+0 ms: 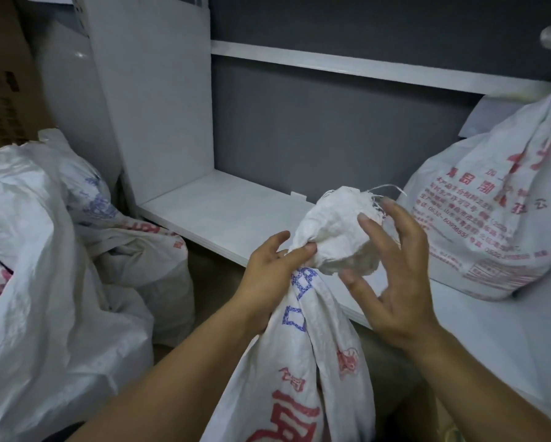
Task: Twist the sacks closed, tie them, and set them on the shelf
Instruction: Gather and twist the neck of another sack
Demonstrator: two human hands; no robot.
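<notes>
Sack (299,362) neck pinched in left hand (269,271); right hand (392,282) splayed beside top.

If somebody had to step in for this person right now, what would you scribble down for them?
Left hand: grips the twisted neck of the front sack.
Right hand: open, fingers spread at the bunched top, holding nothing.
Done: one shelved sack sits at the right end of the shelf, its neck gathered.
Left to do: no knot shows on the front sack, so tie it and shelve it. Then do the left sacks beside the shelf, which look untied.
</notes>
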